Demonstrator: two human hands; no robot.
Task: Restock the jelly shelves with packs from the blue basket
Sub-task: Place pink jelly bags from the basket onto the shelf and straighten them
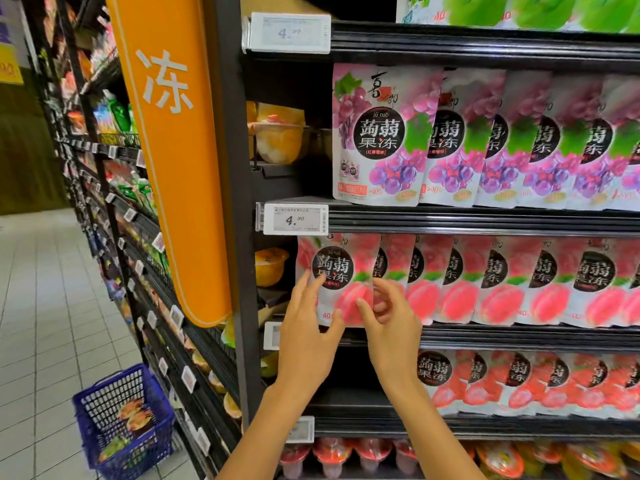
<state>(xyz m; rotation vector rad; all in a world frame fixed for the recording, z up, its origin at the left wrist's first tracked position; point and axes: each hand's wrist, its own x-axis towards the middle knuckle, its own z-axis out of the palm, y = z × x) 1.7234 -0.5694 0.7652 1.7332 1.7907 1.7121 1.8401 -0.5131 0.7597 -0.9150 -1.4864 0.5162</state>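
**Briefly noted: both hands at the front peach pack**

Obs. The left hand (308,327) lay against the lower left of the front peach pack (341,282). Its fingers were straight and spread and its thumb was at the pack's bottom edge; grip apart, nothing clasped. The right hand (391,317) sat at the pack's lower right edge, thumb on the front face, fingers loosely curled. Blur hid whether that grip was clamped on the pack: cannot tell.

The pack stood upright at the left end of the peach row (502,289), on the shelf (519,337) below the 4.90 price tag (295,220). Grape packs (375,133) filled the shelf above, red packs (519,375) the one below.

The blue basket (104,400) sat on the floor (41,306) at lower left, well apart from both hands, with a few loose packs (135,414) inside.
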